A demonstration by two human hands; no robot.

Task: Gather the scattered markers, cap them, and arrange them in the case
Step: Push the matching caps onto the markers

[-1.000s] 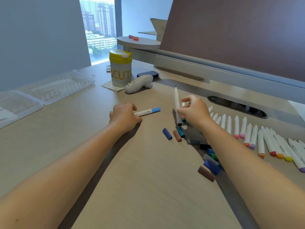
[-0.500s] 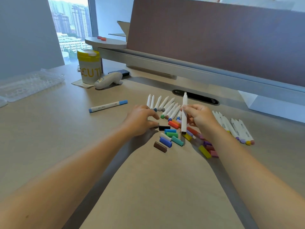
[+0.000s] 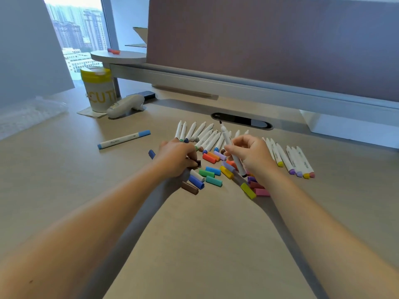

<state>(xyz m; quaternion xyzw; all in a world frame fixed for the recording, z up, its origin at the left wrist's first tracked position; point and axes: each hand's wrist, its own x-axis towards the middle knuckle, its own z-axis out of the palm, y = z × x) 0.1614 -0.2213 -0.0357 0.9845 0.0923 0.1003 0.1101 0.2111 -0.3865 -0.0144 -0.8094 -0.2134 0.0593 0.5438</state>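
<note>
- A clear plastic case [image 3: 28, 114], ribbed and glossy, is lying open at the table's [image 3: 194, 244] far left edge, blurred.
- A squat white cup [image 3: 99, 91] with a yellow lid is standing near the far left corner, a smooth white handheld device [image 3: 125, 106] lying beside it.
- A capped marker [image 3: 124, 139], a slim white barrel with blue ends, is lying alone left of centre, apart from the pile.
- The left hand [image 3: 177, 158] is resting knuckles-up on the loose caps [image 3: 212, 175], its fingers curling down and pinching a small dark cap [image 3: 197, 163] against the tabletop.
- Those caps, short blocky plastic sleeves in blue, green, orange, lilac, yellow, pink and brown, are lying scattered between the two hands near the table's middle.
- A fan of uncapped white markers [image 3: 203, 134] is lying just beyond the hands, toward the far edge.
- The right hand [image 3: 251, 154] is gripping an uncapped marker [image 3: 232, 148] in curled fingers and thumb, holding it tilted with its dark tip pointing up and away.
- More white markers [image 3: 296, 160], with coloured end caps, are lying in a row toward the right edge.
</note>
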